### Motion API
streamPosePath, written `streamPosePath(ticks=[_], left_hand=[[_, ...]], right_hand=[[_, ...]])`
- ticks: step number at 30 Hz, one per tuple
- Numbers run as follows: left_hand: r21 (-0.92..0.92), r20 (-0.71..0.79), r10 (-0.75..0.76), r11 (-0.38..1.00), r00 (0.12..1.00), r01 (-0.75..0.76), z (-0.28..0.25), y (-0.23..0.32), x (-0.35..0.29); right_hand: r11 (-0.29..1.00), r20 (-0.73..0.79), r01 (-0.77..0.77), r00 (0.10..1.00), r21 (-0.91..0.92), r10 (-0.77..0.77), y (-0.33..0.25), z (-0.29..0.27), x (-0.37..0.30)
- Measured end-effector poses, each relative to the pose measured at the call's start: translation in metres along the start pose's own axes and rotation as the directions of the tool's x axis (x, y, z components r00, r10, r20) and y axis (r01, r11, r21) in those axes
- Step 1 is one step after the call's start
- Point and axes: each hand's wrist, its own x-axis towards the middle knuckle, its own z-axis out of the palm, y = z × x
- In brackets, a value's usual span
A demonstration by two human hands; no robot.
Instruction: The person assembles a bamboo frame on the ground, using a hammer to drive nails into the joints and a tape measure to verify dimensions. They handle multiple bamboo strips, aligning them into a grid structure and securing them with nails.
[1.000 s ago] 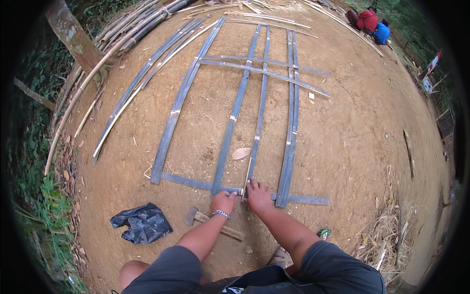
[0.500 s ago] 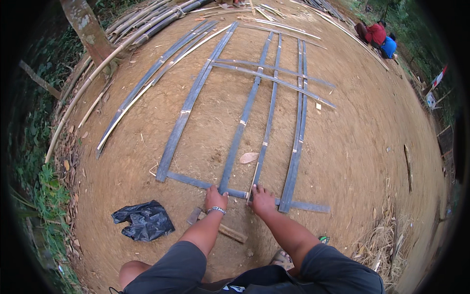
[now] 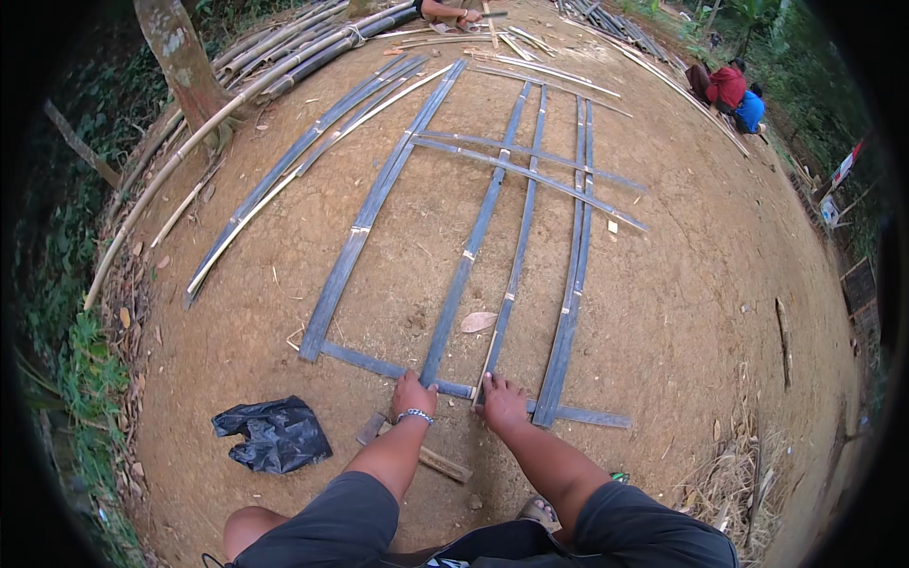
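Observation:
My left hand (image 3: 414, 394), with a chain bracelet at its wrist, is closed around the near end of a long dark bamboo strip (image 3: 458, 276). That end lies over a dark crosspiece strip (image 3: 365, 361) on the ground. Just to the right, my right hand (image 3: 503, 403) grips the near end of a narrower bamboo strip (image 3: 511, 284) between thumb and fingers, its fingertips partly covering the strip. A wide strip (image 3: 343, 256) lies at the crosspiece's left end, and a paired strip (image 3: 561, 346) crosses it near its right end. Two thin strips (image 3: 540, 174) lie across the lengthwise ones farther off.
A wooden-handled tool (image 3: 440, 464), perhaps a hammer, lies below my left hand beside a black plastic bag (image 3: 275, 434). Loose bamboo strips (image 3: 256, 194) and a tree trunk (image 3: 180, 57) are at left. Poles (image 3: 312, 47) and a person (image 3: 445, 13) are at the back; others (image 3: 724, 87) sit far right.
The view has tilted up slightly, so more of the person at the back shows. Both hands stay at the strip ends, with the right hand's fingers shifted a little.

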Motion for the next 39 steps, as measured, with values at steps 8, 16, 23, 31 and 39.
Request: streamPosePath(ticks=[8, 16, 23, 31, 39], left_hand=[[-0.007, 0.200, 0.193, 0.981, 0.961, -0.195, -0.020, -0.034, 0.020], [-0.192, -0.028, 0.189, 0.963, 0.982, -0.191, -0.083, -0.111, 0.029], [-0.143, -0.058, 0.165, 0.975, 0.985, -0.172, -0.118, -0.172, 0.030], [0.177, -0.099, 0.260, 0.954, 0.960, -0.240, -0.039, -0.162, -0.046], [0.082, -0.127, 0.452, 0.892, 0.883, -0.445, -0.032, -0.163, -0.030]], right_hand=[[0.999, -0.030, 0.018, 0.999, 0.048, -0.016, 0.002, -0.003, -0.002], [0.995, -0.028, 0.012, 1.000, 0.103, -0.009, 0.009, 0.012, 0.005], [0.948, -0.069, 0.318, 0.945, -0.014, -0.319, -0.069, -0.004, -0.056], [0.809, 0.130, 0.584, 0.799, 0.068, -0.588, -0.081, 0.055, -0.100], [0.975, -0.016, 0.104, 0.995, 0.194, -0.102, 0.180, -0.033, -0.124]])
